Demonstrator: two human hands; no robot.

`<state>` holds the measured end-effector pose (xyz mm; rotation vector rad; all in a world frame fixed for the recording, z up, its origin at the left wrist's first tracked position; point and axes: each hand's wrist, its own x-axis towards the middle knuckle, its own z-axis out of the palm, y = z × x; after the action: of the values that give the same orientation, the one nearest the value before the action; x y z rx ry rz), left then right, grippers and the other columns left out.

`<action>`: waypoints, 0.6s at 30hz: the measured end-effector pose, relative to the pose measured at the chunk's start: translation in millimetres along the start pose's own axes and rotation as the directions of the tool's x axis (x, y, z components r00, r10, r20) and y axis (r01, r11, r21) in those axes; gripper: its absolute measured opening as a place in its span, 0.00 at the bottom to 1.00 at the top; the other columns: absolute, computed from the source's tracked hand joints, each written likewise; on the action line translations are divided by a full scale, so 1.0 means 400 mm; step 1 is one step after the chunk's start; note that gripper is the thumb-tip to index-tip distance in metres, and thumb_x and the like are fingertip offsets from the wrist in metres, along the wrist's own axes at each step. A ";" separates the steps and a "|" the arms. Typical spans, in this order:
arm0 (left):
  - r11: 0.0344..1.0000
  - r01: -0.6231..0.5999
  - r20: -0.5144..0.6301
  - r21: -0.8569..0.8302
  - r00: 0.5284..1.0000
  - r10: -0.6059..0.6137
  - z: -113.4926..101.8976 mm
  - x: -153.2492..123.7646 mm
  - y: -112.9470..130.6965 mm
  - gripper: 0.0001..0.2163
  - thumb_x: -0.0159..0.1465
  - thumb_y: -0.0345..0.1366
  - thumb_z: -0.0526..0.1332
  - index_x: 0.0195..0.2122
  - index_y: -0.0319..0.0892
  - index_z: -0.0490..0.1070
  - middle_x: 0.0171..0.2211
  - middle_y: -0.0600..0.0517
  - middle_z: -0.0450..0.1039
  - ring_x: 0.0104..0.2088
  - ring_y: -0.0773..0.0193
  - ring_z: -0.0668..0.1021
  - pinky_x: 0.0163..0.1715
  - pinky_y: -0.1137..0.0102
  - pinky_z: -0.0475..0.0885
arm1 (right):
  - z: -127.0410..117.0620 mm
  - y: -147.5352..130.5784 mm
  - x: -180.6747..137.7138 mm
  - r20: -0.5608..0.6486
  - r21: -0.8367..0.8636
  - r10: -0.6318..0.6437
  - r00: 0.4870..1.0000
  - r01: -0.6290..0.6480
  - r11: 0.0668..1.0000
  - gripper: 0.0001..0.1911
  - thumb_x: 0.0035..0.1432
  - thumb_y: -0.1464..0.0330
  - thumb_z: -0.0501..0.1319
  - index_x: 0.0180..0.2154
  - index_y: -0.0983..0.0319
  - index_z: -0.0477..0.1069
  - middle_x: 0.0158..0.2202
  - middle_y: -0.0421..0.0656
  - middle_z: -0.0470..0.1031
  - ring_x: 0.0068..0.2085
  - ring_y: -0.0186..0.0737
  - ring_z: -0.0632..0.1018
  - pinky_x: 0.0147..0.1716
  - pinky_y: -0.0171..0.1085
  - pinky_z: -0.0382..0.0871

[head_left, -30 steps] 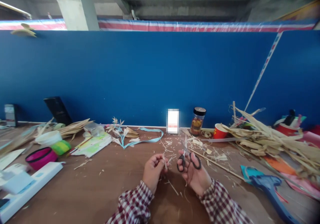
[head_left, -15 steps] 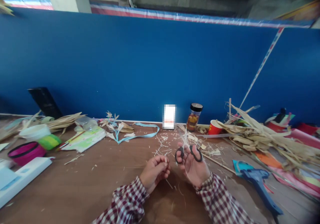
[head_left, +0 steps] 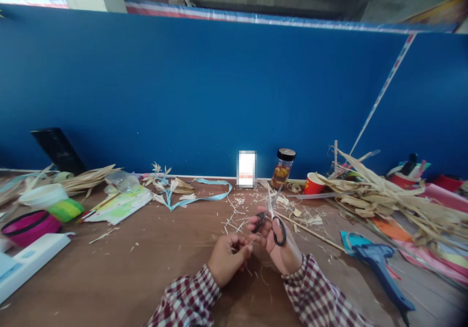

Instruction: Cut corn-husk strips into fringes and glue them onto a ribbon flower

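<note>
My right hand [head_left: 280,246] grips black-handled scissors [head_left: 272,220] with the blades pointing up and away and slightly apart. My left hand [head_left: 226,259] is curled beside it, its fingertips pinched on a thin straw sliver [head_left: 249,245] that reaches toward the right hand. Both hands hover just above the brown table [head_left: 146,268], close together, almost touching. Both sleeves are red-and-white check. Pale straw scraps [head_left: 237,217] lie scattered on the table just beyond the hands.
A blue glue gun [head_left: 376,263] lies at right, below a heap of dried husks [head_left: 395,200]. A red cup [head_left: 313,183] and a jar [head_left: 282,168] stand by the blue wall. At left are a pink bowl [head_left: 27,227], a white tub [head_left: 43,195] and a blue ribbon [head_left: 204,196].
The view tipped down a little. The scissors turned in my right hand, one handle loop swinging down. My left hand dropped and closed in toward the right hand with the sliver.
</note>
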<state>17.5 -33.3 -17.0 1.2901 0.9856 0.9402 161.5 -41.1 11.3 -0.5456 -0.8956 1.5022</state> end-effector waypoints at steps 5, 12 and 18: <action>0.997 -0.074 -0.150 0.035 0.985 0.079 -0.040 0.014 0.021 0.11 0.50 0.43 0.60 0.24 0.38 0.68 0.14 0.56 0.65 0.13 0.73 0.66 0.13 0.78 0.62 | -0.023 -0.014 0.013 -0.078 -0.060 -0.014 0.997 0.009 0.998 0.19 0.56 0.58 0.52 0.49 0.54 0.58 0.41 0.44 0.71 0.41 0.42 0.73 0.32 0.40 0.71; 0.986 -0.099 -0.377 0.133 0.915 0.142 -0.100 0.034 0.040 0.14 0.50 0.44 0.60 0.28 0.36 0.71 0.14 0.56 0.66 0.15 0.71 0.68 0.16 0.76 0.64 | -0.063 -0.046 0.034 -0.172 -0.157 -0.099 0.980 0.072 0.985 0.19 0.55 0.58 0.53 0.48 0.55 0.60 0.42 0.44 0.70 0.40 0.40 0.72 0.23 0.30 0.69; 0.984 -0.111 -0.307 0.137 0.940 0.149 -0.076 0.019 0.052 0.33 0.48 0.40 0.63 0.55 0.39 0.55 0.20 0.56 0.70 0.15 0.72 0.67 0.16 0.76 0.64 | -0.077 -0.110 0.035 -0.122 -0.113 -0.024 0.992 0.010 0.994 0.24 0.56 0.49 0.41 0.46 0.51 0.61 0.45 0.42 0.69 0.42 0.40 0.71 0.21 0.30 0.67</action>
<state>-9.1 -15.2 2.4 1.3411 1.2301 1.2348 210.1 -22.7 30.3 -0.7035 -0.8898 1.3931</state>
